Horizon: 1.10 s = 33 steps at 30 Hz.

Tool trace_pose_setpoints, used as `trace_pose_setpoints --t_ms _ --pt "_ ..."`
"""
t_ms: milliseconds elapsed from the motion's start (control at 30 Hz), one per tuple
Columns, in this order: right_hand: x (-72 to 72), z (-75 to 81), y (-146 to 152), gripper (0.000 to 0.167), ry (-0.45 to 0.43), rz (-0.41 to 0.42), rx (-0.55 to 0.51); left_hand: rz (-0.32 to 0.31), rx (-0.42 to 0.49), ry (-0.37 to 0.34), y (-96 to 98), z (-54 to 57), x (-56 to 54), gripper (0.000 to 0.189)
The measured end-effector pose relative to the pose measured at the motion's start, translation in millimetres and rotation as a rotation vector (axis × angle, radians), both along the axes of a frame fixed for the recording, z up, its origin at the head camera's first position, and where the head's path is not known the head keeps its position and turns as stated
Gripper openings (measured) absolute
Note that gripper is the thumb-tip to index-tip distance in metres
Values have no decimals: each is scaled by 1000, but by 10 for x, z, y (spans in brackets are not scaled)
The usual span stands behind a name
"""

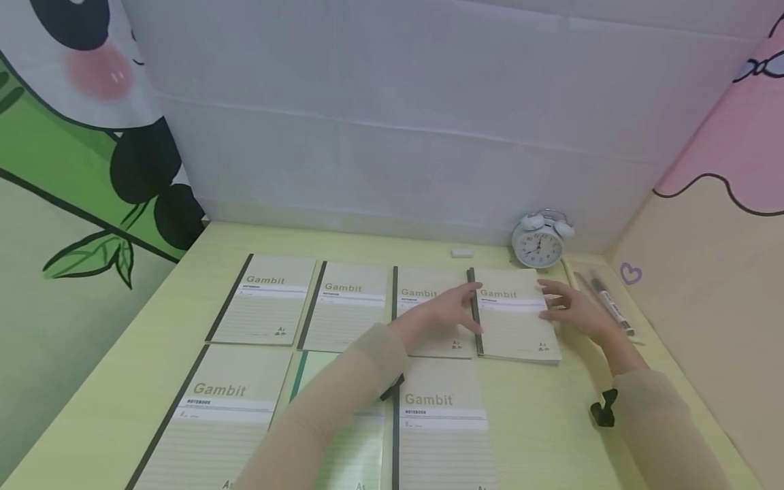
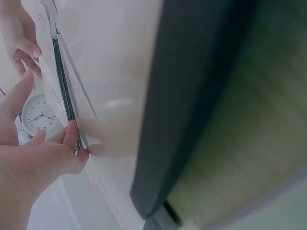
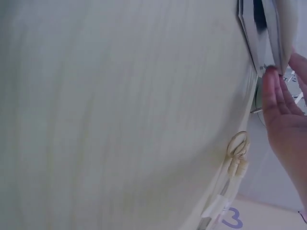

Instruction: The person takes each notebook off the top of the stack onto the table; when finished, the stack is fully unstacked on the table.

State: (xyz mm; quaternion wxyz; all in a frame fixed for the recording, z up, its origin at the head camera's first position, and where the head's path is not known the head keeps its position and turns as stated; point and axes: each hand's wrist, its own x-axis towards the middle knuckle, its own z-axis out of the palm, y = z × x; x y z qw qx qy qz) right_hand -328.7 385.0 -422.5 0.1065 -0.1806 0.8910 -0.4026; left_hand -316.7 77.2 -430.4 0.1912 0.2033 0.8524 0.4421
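Observation:
A stack of white Gambit notebooks (image 1: pixel 516 333) with dark spines lies at the right end of the back row. Against its spine side, my left hand (image 1: pixel 447 309) sets thumb and fingers spread apart. My right hand (image 1: pixel 572 312) has its fingertips at the stack's right edge. Close up in the left wrist view, the left fingers (image 2: pixel 71 136) touch the dark spines. In the right wrist view the upper notebook (image 3: pixel 284 28) sits apart from those beneath it, with a dark gap between, and the right fingers (image 3: pixel 271 96) meet its edge.
Several more notebooks lie in two rows to the left, among them a green one (image 1: pixel 355 449) partly under my left sleeve. A white alarm clock (image 1: pixel 539 243) and a white eraser (image 1: pixel 462 252) stand at the back. A marker (image 1: pixel 612 304) lies near the right edge.

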Motion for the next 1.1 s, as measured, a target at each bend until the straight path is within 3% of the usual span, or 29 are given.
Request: trace_pose_setpoints --t_ms 333,633,900,1100 --pt "-13 -4 86 69 -27 -52 -74 -1 22 -36 30 2 -6 99" --pt "-6 -59 84 67 -89 -19 -172 4 31 -45 31 5 -1 98" --pt "-9 -17 62 59 19 -8 -182 69 46 15 42 -26 -28 95" --pt "23 115 -4 53 25 23 -188 114 62 89 46 9 -37 87"
